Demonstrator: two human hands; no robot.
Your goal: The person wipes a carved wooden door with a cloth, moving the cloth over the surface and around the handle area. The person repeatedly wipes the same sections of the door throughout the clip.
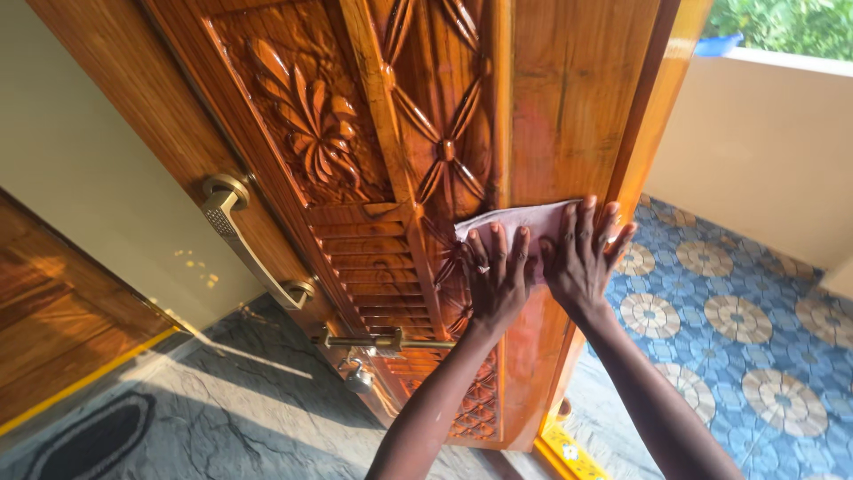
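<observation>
Left hand [498, 277] and right hand [582, 258] — fingers spread flat, gripping nothing — press a pink cloth [520, 222] against the carved wooden door [418, 133]. Risk: the cloth may slip from under flat palms, or the unlatched door may swing under pressure. Brass handle [244, 240] sits well left.

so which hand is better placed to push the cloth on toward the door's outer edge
Probably the right hand. It lies flat on the pink cloth right beside the plain outer edge of the carved wooden door, while the left hand sits further in, over the carved panel.
</observation>
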